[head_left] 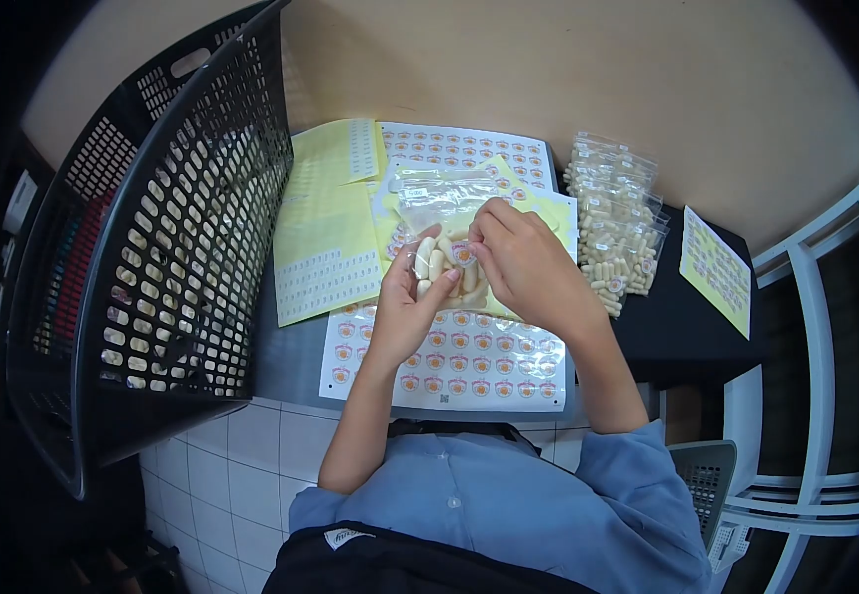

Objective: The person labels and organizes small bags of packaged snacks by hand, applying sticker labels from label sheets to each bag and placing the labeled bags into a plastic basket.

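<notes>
Head view: basket [192, 228] is standing far left; left hand [404, 307] is gripping a capsule bag [439, 267] over the sticker sheet [469, 364]; right hand [526, 262] is pinching the same bag, fingers narrow; bag pile [615, 223] is lying right.

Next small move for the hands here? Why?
Probably press the sticker flat with the right hand. Both it and the left hand hold the bag of capsules above the sheets, and the sticker sits on its face, right at the right fingertips.
</notes>
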A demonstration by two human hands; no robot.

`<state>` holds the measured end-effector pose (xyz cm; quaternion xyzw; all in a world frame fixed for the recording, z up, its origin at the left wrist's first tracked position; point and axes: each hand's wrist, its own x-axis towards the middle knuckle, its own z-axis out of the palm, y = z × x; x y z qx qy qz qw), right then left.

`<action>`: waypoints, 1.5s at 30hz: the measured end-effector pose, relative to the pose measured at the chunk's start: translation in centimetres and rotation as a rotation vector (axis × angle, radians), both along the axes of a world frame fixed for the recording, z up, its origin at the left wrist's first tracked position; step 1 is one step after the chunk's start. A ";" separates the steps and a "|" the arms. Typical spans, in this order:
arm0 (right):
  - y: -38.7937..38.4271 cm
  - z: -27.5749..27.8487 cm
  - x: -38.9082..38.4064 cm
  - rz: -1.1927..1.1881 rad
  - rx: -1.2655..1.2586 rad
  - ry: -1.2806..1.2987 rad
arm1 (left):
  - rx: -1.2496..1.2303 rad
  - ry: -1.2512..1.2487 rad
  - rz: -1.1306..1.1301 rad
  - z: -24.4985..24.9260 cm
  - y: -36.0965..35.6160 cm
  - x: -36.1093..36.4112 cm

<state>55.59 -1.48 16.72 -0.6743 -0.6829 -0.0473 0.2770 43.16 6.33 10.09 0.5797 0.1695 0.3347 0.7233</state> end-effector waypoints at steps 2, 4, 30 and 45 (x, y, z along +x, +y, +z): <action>0.1 -0.1 -0.1 -0.001 0.012 -0.015 | 0.000 -0.008 0.003 0.0 -0.1 0.0; 0.1 -0.3 -0.2 -0.002 0.022 -0.030 | -0.005 -0.009 -0.007 0.2 -0.2 0.0; 0.3 -4.5 -0.9 -0.057 0.477 1.162 | 0.018 -0.029 -0.008 0.3 -1.4 1.4; -1.5 -5.6 -0.5 0.022 0.408 1.188 | -0.063 -0.011 0.012 -0.4 -1.2 2.8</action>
